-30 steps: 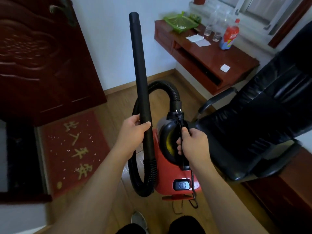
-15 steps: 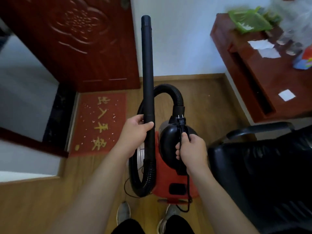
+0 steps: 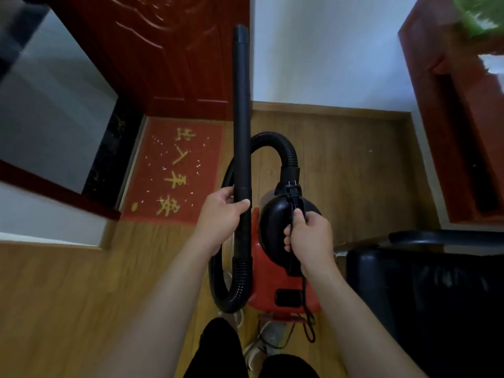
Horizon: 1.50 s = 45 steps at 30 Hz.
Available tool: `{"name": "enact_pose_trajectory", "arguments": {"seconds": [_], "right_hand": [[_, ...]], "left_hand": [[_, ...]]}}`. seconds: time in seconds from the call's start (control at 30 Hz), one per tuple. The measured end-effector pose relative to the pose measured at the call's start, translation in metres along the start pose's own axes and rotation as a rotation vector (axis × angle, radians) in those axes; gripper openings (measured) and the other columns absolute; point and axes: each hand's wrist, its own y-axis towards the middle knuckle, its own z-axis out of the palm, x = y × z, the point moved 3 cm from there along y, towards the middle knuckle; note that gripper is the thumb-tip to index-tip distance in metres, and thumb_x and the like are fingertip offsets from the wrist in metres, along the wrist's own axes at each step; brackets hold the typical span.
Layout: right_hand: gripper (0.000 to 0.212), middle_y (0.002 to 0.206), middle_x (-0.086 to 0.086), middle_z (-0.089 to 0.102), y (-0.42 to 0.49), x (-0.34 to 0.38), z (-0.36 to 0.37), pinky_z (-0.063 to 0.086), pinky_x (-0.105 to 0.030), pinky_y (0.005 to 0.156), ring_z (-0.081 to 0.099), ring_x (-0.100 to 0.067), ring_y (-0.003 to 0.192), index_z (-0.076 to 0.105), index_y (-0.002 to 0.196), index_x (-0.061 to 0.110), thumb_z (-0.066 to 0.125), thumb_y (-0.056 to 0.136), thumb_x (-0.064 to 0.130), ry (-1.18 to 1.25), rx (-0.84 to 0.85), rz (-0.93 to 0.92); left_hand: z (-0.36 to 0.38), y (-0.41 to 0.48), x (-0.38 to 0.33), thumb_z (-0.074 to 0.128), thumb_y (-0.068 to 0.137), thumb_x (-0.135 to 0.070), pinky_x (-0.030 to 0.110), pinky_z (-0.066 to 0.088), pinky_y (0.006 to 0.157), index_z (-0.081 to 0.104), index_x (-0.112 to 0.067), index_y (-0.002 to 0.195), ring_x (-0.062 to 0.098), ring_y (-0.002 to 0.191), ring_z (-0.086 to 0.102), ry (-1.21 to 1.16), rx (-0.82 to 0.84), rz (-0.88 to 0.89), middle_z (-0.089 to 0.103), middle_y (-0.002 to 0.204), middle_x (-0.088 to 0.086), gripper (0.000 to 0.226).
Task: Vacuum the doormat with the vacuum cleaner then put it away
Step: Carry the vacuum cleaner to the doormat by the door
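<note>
The person stands on the wooden floor with the red and black vacuum cleaner lifted in front of their legs. The left hand has its grip wrapped tight around the black wand, which points straight up, its open end level with the dark red door. The right hand is clenched on the vacuum's black carry handle, with the power cord pinched under the fingers and dangling below the body. The ribbed hose arcs up from the vacuum's top and loops down and round to the foot of the wand. The red doormat lies on the floor just ahead to the left, against the door threshold, sprinkled with small white scraps. A black leather chair sits close on the right, below a reddish tabletop.
</note>
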Motion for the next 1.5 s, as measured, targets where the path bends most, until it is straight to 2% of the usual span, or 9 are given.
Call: {"name": "enact_pose_trajectory", "arguments": {"seconds": [0.17,0.33,0.6,0.8,0.93,1.07,1.33,1.43,1.5], "right_hand": [[0.031,0.068,-0.004,0.062,0.052,-0.013,0.023,0.052,-0.028,0.052,0.057,-0.012,0.052,0.062,0.091,0.009,0.043,0.107,0.027,-0.019,-0.028,0.033],[0.033,0.069,-0.005,0.063,0.118,-0.03,0.049,0.051,-0.027,0.051,0.058,-0.013,0.053,0.062,0.088,0.008,0.043,0.107,0.027,-0.063,-0.072,0.068],[0.032,0.07,-0.004,0.064,0.219,-0.062,0.092,0.052,-0.032,0.056,0.059,-0.015,0.056,0.062,0.089,0.01,0.044,0.107,0.029,-0.118,-0.09,0.136],[0.033,0.067,-0.004,0.064,0.295,-0.111,0.12,0.055,-0.04,0.061,0.06,-0.016,0.056,0.059,0.081,0.011,0.044,0.106,0.026,-0.13,-0.09,0.127],[0.033,0.066,-0.003,0.064,0.34,-0.151,0.139,0.056,-0.044,0.064,0.062,-0.018,0.057,0.059,0.08,0.012,0.044,0.107,0.026,-0.15,-0.053,0.148],[0.033,0.069,-0.004,0.067,0.385,-0.196,0.158,0.059,-0.051,0.068,0.067,-0.023,0.063,0.061,0.082,0.011,0.045,0.106,0.028,-0.195,-0.008,0.149],[0.04,0.074,-0.007,0.069,0.458,-0.278,0.199,0.057,-0.06,0.066,0.068,-0.033,0.069,0.06,0.078,0.019,0.039,0.089,0.051,-0.24,0.03,0.126],[0.042,0.075,-0.008,0.069,0.478,-0.3,0.21,0.057,-0.059,0.067,0.068,-0.033,0.07,0.061,0.078,0.018,0.038,0.087,0.052,-0.254,0.032,0.106],[0.044,0.076,-0.009,0.069,0.486,-0.314,0.216,0.057,-0.058,0.07,0.068,-0.033,0.072,0.062,0.08,0.016,0.037,0.086,0.052,-0.258,0.036,0.096]], "left_hand": [[0.009,0.068,0.026,0.063,0.097,-0.011,0.04,0.062,0.077,0.068,-0.018,0.12,0.016,0.074,0.072,0.03,0.046,-0.038,0.076,0.088,0.0,0.025],[0.017,0.143,0.048,0.062,0.098,-0.01,0.03,0.06,0.075,0.066,-0.022,0.116,0.012,0.082,0.071,0.048,0.093,-0.079,0.073,0.097,-0.003,0.021],[0.03,0.252,0.101,0.061,0.099,-0.013,0.037,0.06,0.085,0.065,-0.025,0.119,0.015,0.087,0.073,0.089,0.132,-0.124,0.075,0.098,-0.006,0.024],[0.057,0.32,0.161,0.062,0.098,-0.01,0.017,0.054,0.07,0.066,-0.02,0.12,0.002,0.08,0.069,0.099,0.12,-0.134,0.074,0.099,-0.008,0.024],[0.069,0.357,0.21,0.06,0.099,-0.01,0.024,0.056,0.073,0.065,-0.022,0.121,0.007,0.084,0.07,0.104,0.11,-0.192,0.074,0.102,-0.005,0.025],[0.079,0.393,0.261,0.061,0.099,-0.012,0.035,0.058,0.083,0.065,-0.032,0.104,0.016,0.092,0.071,0.15,0.065,-0.207,0.074,0.101,-0.002,0.021],[0.105,0.452,0.355,0.06,0.1,-0.011,0.007,0.049,0.061,0.065,-0.026,0.111,-0.009,0.076,0.068,0.113,0.05,-0.242,0.071,0.099,-0.013,0.019],[0.11,0.473,0.383,0.06,0.1,-0.009,0.005,0.046,0.056,0.061,-0.034,0.096,-0.015,0.065,0.064,0.112,0.044,-0.236,0.068,0.091,-0.016,0.026],[0.111,0.485,0.4,0.061,0.1,-0.011,0.009,0.049,0.059,0.065,-0.028,0.107,-0.009,0.069,0.067,0.132,0.032,-0.248,0.069,0.09,-0.015,0.019]]}}
